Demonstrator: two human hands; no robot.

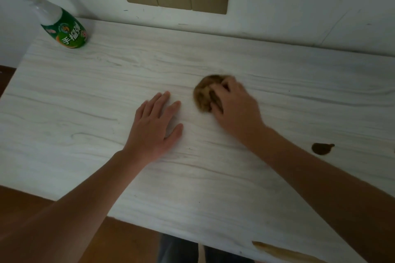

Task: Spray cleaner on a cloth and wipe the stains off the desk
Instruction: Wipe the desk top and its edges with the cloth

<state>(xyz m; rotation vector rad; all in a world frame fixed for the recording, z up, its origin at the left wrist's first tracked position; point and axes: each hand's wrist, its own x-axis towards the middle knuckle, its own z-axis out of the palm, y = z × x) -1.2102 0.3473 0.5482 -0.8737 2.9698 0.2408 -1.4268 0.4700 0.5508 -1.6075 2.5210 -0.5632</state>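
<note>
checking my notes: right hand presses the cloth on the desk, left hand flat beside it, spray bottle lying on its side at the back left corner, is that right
Not quite. In the head view the spray bottle stands upright at the back left corner, not on its side. The rest holds: the right hand presses the cloth on the desk, and the left hand lies flat beside it.

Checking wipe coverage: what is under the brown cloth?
The right hand presses the bunched brown cloth on the desk. The surface beneath is covered, so any stain there cannot be seen. A dark stain lies apart, uncovered.
</note>
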